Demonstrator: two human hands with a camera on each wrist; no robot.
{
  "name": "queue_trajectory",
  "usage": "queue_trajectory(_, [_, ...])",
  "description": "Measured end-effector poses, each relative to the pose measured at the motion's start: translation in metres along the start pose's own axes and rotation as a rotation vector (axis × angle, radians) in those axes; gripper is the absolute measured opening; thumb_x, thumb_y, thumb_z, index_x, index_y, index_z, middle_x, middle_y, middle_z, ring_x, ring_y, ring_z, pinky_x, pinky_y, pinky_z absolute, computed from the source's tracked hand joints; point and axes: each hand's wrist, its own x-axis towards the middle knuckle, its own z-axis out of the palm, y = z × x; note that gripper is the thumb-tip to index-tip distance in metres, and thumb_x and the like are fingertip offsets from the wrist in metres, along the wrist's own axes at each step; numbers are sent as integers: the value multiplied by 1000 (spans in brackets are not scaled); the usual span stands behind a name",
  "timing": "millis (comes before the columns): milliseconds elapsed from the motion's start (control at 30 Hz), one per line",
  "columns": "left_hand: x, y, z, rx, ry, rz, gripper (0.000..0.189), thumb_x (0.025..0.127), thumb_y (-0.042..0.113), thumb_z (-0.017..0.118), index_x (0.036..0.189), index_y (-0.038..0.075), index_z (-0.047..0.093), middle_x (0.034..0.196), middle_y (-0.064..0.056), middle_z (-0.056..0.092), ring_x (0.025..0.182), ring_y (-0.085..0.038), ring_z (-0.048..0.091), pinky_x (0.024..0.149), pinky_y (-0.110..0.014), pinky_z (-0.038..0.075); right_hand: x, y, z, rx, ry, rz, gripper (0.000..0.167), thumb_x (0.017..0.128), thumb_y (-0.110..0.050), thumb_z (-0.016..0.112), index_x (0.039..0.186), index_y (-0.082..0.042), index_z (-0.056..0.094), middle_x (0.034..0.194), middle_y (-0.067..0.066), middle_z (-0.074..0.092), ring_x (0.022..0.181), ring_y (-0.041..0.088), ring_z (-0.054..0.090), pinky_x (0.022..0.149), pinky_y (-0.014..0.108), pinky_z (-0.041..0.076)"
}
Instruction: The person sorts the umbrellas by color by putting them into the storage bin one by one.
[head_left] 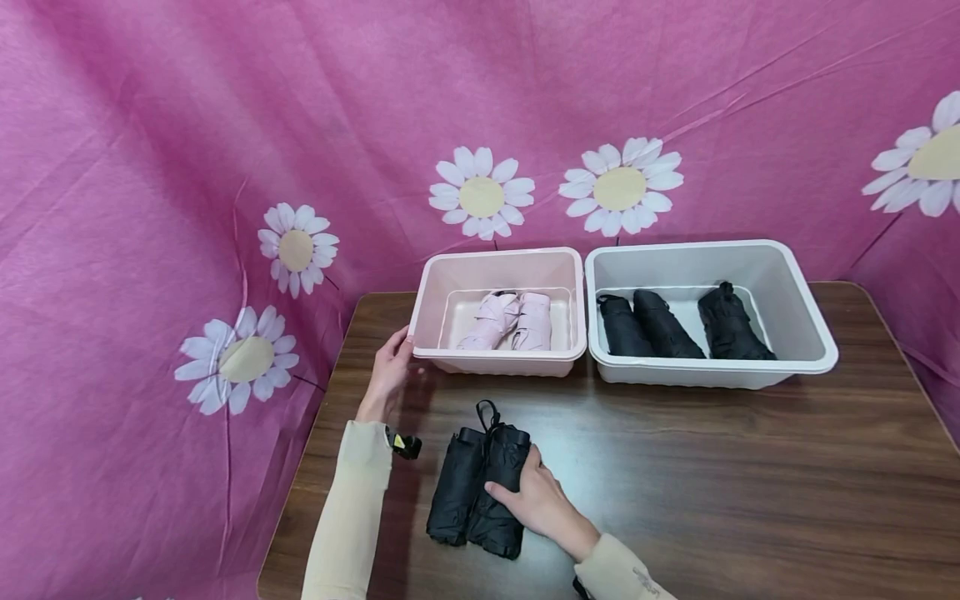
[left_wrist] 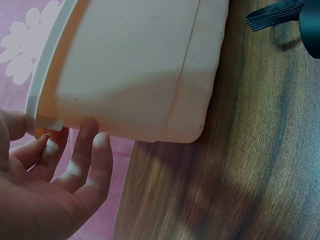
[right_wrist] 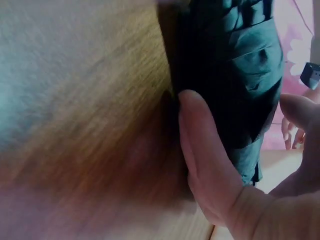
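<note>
Black umbrella lies on the table beside a second umbrella, long axis running near to far. Right hand, the nearer, grips it from its right side; left hand, well apart, holds the pink bin's rim.

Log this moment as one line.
left fingers: hold pink bin rim; right fingers: grip black umbrella; beside it: second black umbrella; pink bin: two pink umbrellas; white bin: three black umbrellas

Left tub: two umbrellas inside
Right tub: three umbrellas inside
Surface: adjacent tubs, two more umbrellas before the left
</note>
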Motion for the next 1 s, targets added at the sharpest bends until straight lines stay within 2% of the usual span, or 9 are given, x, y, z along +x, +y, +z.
queue_trajectory(100, [0,0,0,-10,-2,-3,43,103,16,45,145,6,42,131,-29,50,81,-11,60,57,-21,54,2,-1,7,-46,32,1,112,82,-55,69,144,19,13,127,46,47,104,46,62,85,49,55])
queue_trajectory(233, [-1,1,0,-16,-6,-6,44,103,16,44,145,6,41,131,-29,50,82,-13,60,58,-21,54,4,-1,14,-93,58,23,115,81,-54,71,146,17,9,121,43,52,80,38,67,67,43,58])
queue_trajectory(500, [-1,1,1,-23,6,-1,42,103,15,45,144,6,43,128,-28,51,82,-14,60,57,-21,53,5,-4,11,-80,53,59,114,79,-47,74,147,16,8,122,42,52,71,34,66,60,41,56])
queue_trajectory(633, [-1,0,2,-25,8,-1,43,103,17,46,144,7,44,126,-29,52,83,-21,61,57,-21,53,6,-2,6,-109,49,92,113,77,-46,75,148,13,10,125,39,51,72,33,64,60,41,55])
queue_trajectory(800, [-1,0,1,-33,11,-6,42,103,17,45,144,8,44,126,-28,52,80,-16,62,57,-21,53,6,3,-6,-204,50,102,109,75,-48,74,146,12,19,123,34,55,87,35,63,67,46,54])
queue_trajectory(1000, [0,-1,0,-13,11,0,43,103,18,45,144,7,43,126,-29,52,79,-14,62,58,-21,54,4,10,-25,-278,46,92,89,72,-46,75,132,9,40,108,25,59,88,32,61,70,48,53])
